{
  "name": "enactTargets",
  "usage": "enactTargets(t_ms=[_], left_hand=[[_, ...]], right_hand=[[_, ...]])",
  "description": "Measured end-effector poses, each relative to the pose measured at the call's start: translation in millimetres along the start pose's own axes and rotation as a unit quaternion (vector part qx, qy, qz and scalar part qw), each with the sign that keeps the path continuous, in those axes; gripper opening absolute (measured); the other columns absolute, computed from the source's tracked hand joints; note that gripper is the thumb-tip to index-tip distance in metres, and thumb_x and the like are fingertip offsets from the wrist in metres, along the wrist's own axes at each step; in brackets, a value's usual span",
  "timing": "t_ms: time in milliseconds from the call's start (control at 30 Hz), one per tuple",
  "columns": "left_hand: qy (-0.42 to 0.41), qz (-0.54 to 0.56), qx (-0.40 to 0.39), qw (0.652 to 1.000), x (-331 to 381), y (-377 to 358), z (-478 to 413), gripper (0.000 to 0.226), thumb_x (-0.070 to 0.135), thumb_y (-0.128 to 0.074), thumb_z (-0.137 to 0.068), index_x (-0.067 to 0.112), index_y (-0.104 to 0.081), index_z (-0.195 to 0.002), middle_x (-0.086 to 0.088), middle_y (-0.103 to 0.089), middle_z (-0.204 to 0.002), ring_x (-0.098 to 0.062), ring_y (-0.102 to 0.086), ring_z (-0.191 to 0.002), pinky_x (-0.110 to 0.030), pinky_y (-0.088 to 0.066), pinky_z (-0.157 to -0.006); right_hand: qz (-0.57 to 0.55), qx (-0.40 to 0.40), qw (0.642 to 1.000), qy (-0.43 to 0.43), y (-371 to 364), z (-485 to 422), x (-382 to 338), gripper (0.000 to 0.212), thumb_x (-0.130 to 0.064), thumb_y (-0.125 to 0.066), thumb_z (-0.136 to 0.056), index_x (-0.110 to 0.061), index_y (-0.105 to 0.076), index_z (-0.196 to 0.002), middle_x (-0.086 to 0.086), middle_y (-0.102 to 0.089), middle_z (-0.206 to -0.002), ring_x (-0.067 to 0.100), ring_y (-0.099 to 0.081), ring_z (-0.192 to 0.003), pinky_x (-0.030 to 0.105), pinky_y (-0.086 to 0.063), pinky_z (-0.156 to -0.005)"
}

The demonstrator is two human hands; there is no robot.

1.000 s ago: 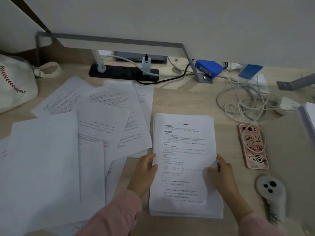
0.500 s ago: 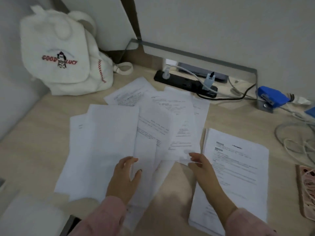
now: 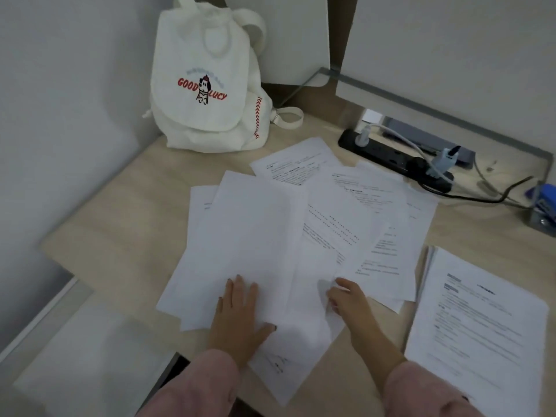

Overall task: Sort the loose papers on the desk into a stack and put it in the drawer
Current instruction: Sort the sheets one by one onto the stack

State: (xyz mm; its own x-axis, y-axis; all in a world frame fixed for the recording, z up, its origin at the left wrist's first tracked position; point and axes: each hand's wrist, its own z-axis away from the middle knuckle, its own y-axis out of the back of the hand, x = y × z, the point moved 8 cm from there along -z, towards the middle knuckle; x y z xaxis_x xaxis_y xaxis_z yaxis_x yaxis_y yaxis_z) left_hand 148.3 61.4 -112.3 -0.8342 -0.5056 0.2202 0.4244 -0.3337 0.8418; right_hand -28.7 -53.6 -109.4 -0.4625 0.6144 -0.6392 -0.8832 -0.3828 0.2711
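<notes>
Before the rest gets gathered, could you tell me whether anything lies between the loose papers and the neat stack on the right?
Nothing visible does. The left hand and right hand touch the loose papers, and only bare desk separates them from the stack. No drawer clearly shows.

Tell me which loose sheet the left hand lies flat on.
The large blank-faced sheet on the spread's left; the left hand rests on its near edge, while sheets farther right show print.

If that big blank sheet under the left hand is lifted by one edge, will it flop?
Likely floppy: the blank sheet looks like single thin paper. Probably light, so it may slide on the smooth desk. The overlapping sheets beside the left hand might drag along.
</notes>
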Motion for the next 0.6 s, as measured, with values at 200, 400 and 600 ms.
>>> enactTargets(t_ms=[200,400,600], left_hand=[[-0.042,-0.067,-0.007,0.997,-4,-9,-14,0.061,0.049,-0.06,-0.067,0.005,-0.05,-0.108,-0.027,-0.07,-0.099,-0.04,-0.07,-0.085,-0.04,-0.059,-0.052],[-0.07,-0.039,-0.093,0.992,-9,-14,-11,0.098,0.065,-0.017,-0.069,0.0,-0.028,-0.142,-0.03,-0.029,-0.147,-0.047,-0.035,-0.133,-0.045,-0.048,-0.095],[-0.069,-0.079,-0.107,0.989,0,-6,-6,0.093,0.065,-0.006,-0.074,0.01,0.006,-0.147,-0.024,0.008,-0.155,-0.042,-0.003,-0.144,-0.045,-0.028,-0.112]], right_hand=[[0.016,-0.017,1.0,-0.019,-16,4,5,0.014,-0.008,-0.052,-0.084,0.005,-0.056,-0.083,0.018,-0.052,-0.078,0.019,-0.046,-0.069,0.027,-0.037,-0.061],[0.039,-0.074,0.996,-0.007,-35,10,4,0.027,-0.015,-0.051,-0.089,-0.004,-0.06,-0.112,0.018,-0.067,-0.102,0.03,-0.064,-0.091,0.044,-0.052,-0.084],[-0.146,-0.15,0.976,-0.055,-54,13,10,0.035,-0.012,-0.059,-0.087,-0.007,-0.059,-0.122,0.011,-0.068,-0.115,0.028,-0.064,-0.104,0.039,-0.053,-0.088]])
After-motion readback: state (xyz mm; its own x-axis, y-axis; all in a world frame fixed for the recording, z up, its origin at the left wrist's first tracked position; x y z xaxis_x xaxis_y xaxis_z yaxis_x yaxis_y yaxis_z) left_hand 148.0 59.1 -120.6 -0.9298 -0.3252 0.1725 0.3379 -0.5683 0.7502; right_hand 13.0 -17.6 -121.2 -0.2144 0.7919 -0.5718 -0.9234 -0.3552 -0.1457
